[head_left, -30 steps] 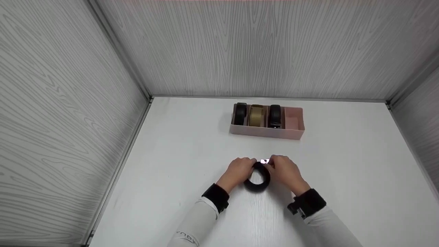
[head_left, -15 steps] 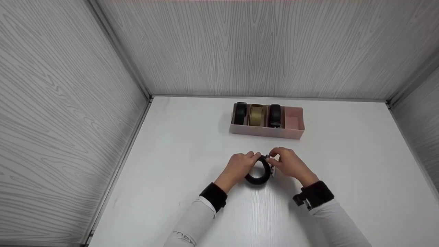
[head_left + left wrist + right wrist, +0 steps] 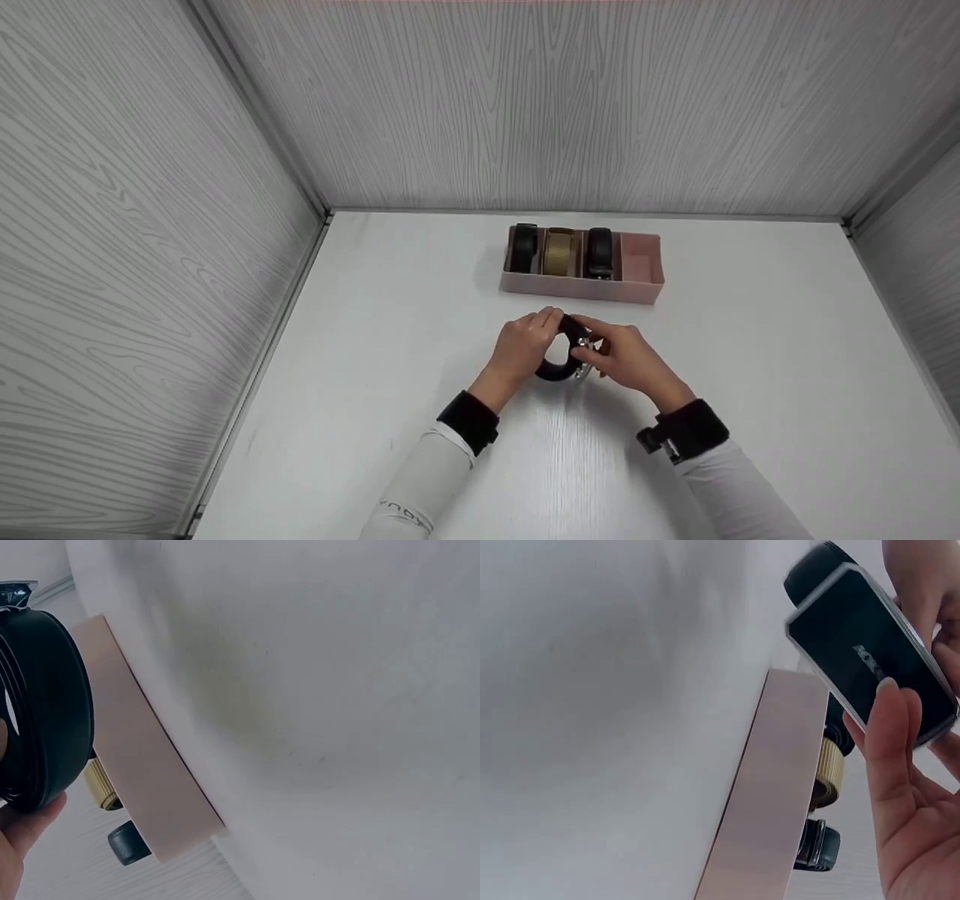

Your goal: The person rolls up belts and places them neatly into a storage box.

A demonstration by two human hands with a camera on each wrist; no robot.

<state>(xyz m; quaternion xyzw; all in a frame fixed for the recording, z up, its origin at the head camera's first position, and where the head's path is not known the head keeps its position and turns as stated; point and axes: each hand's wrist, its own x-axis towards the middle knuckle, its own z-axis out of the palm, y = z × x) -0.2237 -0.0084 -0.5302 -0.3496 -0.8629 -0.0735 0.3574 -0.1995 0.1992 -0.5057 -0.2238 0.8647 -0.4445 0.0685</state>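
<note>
A rolled black belt point(image 3: 553, 372) is held above the table between both hands. My left hand point(image 3: 519, 343) grips the coil from its left side, with the fingers over the top. On the right side, my right hand point(image 3: 634, 358) pinches the belt at its buckle point(image 3: 870, 652). That buckle is a dark plate with a silver rim and small lettering, and the thumb lies on its face in the right wrist view. Several wound layers of the coil show in the left wrist view, where only part of the left hand point(image 3: 19, 840) appears.
Beyond the hands stands a pink divided box point(image 3: 581, 289). Its compartments hold a black rolled belt point(image 3: 524, 249), a gold one point(image 3: 557, 255) and another black one point(image 3: 599, 249); the rightmost compartment shows its bare floor. Grey wood-grain panels point(image 3: 525, 112) enclose the white table point(image 3: 375, 337).
Both hands have carried the coil slightly away from the body, towards the box. The right hand has shifted its fingers onto the buckle, which now lies against the coil's right side.
</note>
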